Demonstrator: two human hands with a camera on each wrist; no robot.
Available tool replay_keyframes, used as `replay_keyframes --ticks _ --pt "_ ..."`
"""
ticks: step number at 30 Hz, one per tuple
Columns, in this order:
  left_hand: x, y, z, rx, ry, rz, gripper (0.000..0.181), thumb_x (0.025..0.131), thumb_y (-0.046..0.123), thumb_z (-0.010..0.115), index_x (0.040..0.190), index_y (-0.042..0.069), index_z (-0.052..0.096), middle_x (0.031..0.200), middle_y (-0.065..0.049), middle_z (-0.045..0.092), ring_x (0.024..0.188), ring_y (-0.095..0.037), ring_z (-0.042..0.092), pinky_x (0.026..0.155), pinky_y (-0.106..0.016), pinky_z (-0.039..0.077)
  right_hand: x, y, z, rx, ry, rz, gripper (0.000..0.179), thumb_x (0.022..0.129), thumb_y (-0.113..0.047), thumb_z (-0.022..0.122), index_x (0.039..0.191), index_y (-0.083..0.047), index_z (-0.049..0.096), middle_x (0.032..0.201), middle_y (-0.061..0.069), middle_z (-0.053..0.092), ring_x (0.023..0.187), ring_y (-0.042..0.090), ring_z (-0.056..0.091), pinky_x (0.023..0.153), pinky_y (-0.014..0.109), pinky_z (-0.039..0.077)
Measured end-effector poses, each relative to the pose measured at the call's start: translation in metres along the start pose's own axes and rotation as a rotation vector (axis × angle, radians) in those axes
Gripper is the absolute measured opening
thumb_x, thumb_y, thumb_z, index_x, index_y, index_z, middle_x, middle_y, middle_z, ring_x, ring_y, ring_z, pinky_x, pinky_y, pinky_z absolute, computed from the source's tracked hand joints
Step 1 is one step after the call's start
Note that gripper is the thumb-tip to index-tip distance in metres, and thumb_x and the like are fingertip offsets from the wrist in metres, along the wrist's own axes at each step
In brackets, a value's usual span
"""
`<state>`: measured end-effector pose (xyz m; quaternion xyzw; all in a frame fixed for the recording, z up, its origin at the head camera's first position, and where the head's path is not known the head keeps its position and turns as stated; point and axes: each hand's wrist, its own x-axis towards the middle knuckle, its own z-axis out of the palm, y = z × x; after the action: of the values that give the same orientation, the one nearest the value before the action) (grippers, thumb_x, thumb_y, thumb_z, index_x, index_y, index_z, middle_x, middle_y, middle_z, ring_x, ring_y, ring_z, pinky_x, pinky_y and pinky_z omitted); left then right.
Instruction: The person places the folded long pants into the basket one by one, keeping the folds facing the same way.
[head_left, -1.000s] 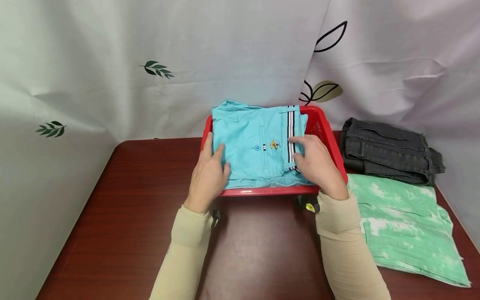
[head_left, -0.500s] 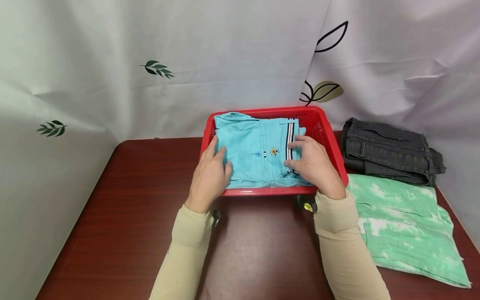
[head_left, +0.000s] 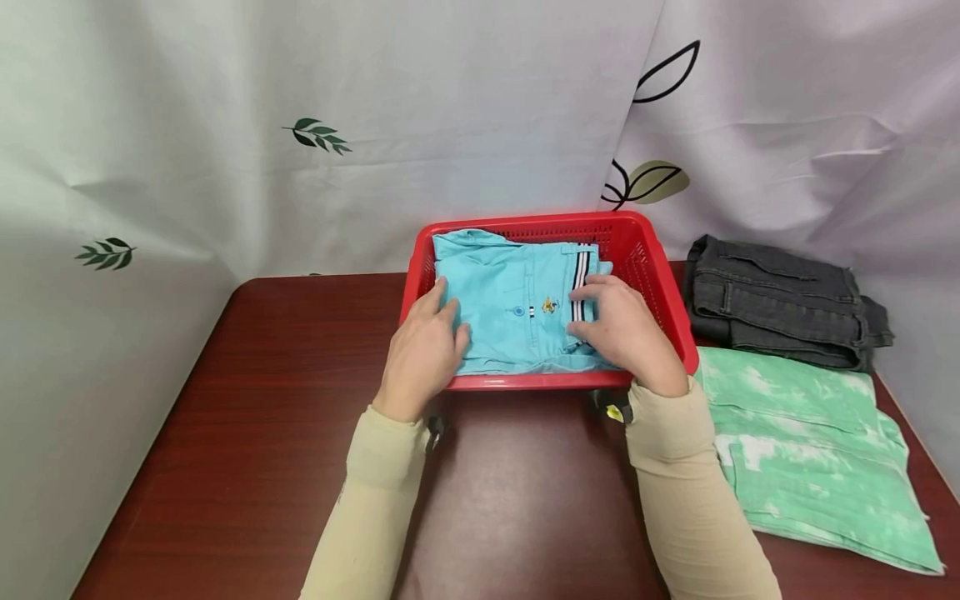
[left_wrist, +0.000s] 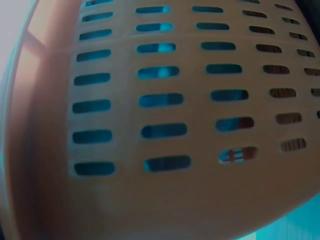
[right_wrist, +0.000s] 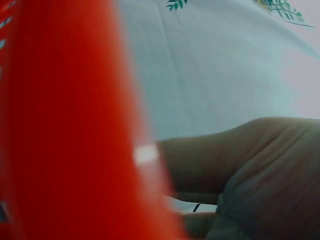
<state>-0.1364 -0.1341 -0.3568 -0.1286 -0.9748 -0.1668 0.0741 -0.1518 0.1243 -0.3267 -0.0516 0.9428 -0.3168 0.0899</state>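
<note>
Both at it now, the left hand (head_left: 422, 354) and the right hand (head_left: 630, 333)! The left has its fingers spread loosely over the near left edge of the cloth, gripping nothing. The right bends its fingers at the striped waistband (head_left: 580, 287), thumb well apart from forefinger, no fold pinched between them. Just outside the right wrist, the green-and-white garment (head_left: 817, 467) lies flat on the tabletop (head_left: 300, 400). Between the wrists runs the front rim of the red basket (head_left: 540, 382), and beyond that, between the hands, the folded blue garment (head_left: 487, 292) lies inside.

And there's the change! A second ago its far edge rides up over the back rim; now that edge is down inside and the back rim shows all along, the hands barely shifted. For the settling of it, I'd call that nearly there, only the far left corner looking bunched. Out beyond the right hand sits the folded dark denim (head_left: 780, 300), and farthest from both hands hangs the leaf-printed backdrop (head_left: 480, 108).
</note>
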Motion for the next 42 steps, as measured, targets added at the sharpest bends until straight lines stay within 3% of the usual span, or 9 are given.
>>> replay_keyframes --ticks 14,23,28,35,38,42 --pt "0.0073 0.0025 0.0003 0.1 -0.108 0.028 0.063 0.091 0.032 0.071 0.139 -0.006 0.055 0.156 -0.023 0.037 0.142 -0.039 0.039 0.111 -0.048 0.04 0.0013 0.0007 0.0034 -0.085 -0.093 -0.042 0.08 0.074 -0.018 0.087 0.143 0.001 0.052 0.151 0.025 0.036 0.139 0.043 0.032 0.09 0.057 0.054" --pt "0.0085 0.0014 0.0017 0.107 -0.091 0.05 0.052 0.082 0.025 0.08 0.127 -0.001 0.068 0.148 -0.022 0.047 0.138 -0.037 0.041 0.11 -0.047 0.041 -0.0043 -0.0022 -0.0009 -0.129 -0.093 -0.009 0.078 0.075 -0.02 0.087 0.143 -0.002 0.052 0.151 0.025 0.036 0.14 0.045 0.029 0.092 0.06 0.051" --pt "0.008 0.0014 0.0014 0.129 -0.075 0.082 0.029 0.082 0.021 0.08 0.106 0.005 0.079 0.122 -0.017 0.065 0.116 -0.03 0.057 0.098 -0.042 0.048 -0.0077 -0.0014 -0.0022 -0.144 -0.095 -0.016 0.074 0.073 -0.02 0.088 0.138 -0.004 0.058 0.138 0.023 0.049 0.13 0.043 0.037 0.088 0.056 0.054" --pt "0.0059 0.0039 0.0023 0.113 -0.078 0.068 0.013 0.086 0.019 0.075 0.092 0.009 0.081 0.106 -0.011 0.069 0.096 -0.024 0.065 0.074 -0.043 0.058 -0.0076 0.0005 -0.0012 -0.122 -0.111 -0.033 0.06 0.074 -0.02 0.087 0.128 -0.005 0.067 0.12 0.019 0.063 0.111 0.037 0.051 0.078 0.045 0.058" --pt "0.0056 0.004 0.0034 0.137 -0.066 0.098 0.017 0.088 0.021 0.073 0.076 0.009 0.077 0.087 -0.01 0.067 0.076 -0.022 0.064 0.065 -0.04 0.056 -0.0069 0.0008 -0.001 -0.13 -0.131 -0.018 0.057 0.076 -0.02 0.087 0.127 -0.005 0.068 0.117 0.018 0.065 0.106 0.034 0.054 0.077 0.043 0.058" --pt "0.0061 0.0039 0.0038 0.139 -0.074 0.118 0.032 0.09 0.024 0.072 0.062 0.01 0.064 0.063 -0.004 0.054 0.054 -0.018 0.053 0.054 -0.036 0.049 -0.0046 0.0014 0.0005 -0.149 -0.157 0.007 0.055 0.076 -0.021 0.087 0.125 -0.005 0.069 0.114 0.017 0.066 0.104 0.033 0.056 0.077 0.042 0.058"
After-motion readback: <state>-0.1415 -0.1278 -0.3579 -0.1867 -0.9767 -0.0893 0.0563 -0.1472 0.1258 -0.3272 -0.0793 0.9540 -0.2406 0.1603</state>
